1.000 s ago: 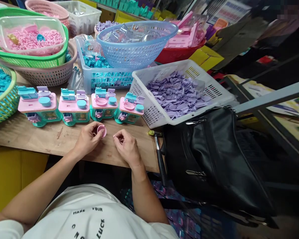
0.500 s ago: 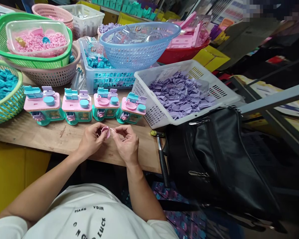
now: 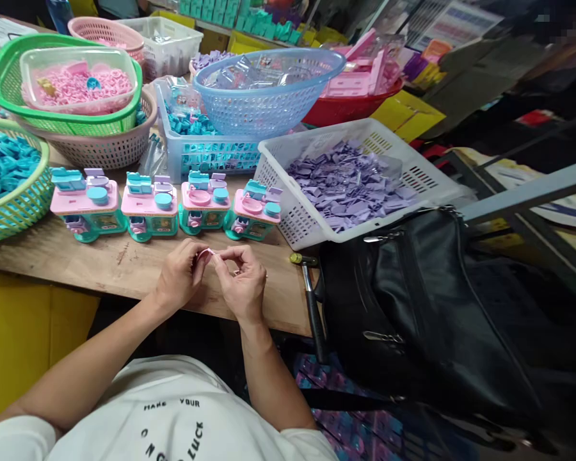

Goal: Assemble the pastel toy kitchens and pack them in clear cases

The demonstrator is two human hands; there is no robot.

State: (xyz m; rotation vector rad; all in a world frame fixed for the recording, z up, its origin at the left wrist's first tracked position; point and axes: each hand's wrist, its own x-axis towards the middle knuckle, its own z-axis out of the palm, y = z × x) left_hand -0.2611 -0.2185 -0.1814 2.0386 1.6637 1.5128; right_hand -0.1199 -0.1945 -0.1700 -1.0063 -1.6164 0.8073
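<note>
My left hand point(image 3: 181, 272) pinches a round pink plastic piece point(image 3: 205, 252), now turned nearly edge-on and partly covered by the fingers. Against its right side, my right hand point(image 3: 242, 278) grips a small pale pink part point(image 3: 212, 251) between thumb and forefinger; most of that part is hidden. Both hands are close together above the table's front edge. Just beyond them stand several toy kitchen counters in a row, with pink tops and teal bases. The two on the right, a third counter point(image 3: 203, 208) and an end counter point(image 3: 253, 212), each carry a round pink piece on top.
A white basket point(image 3: 312, 234) of purple parts stands right of the toys. A hammer point(image 3: 311, 301) and a black bag point(image 3: 403, 307) lie at the right edge. Behind are a blue colander point(image 3: 269, 102), a green basket point(image 3: 4, 80) and a yellow-green basket point(image 3: 16, 218) of blue parts.
The round pink piece has turned from facing me to nearly edge-on, and my fingertips have come together, bringing the small part against it. The view has shifted slightly.
</note>
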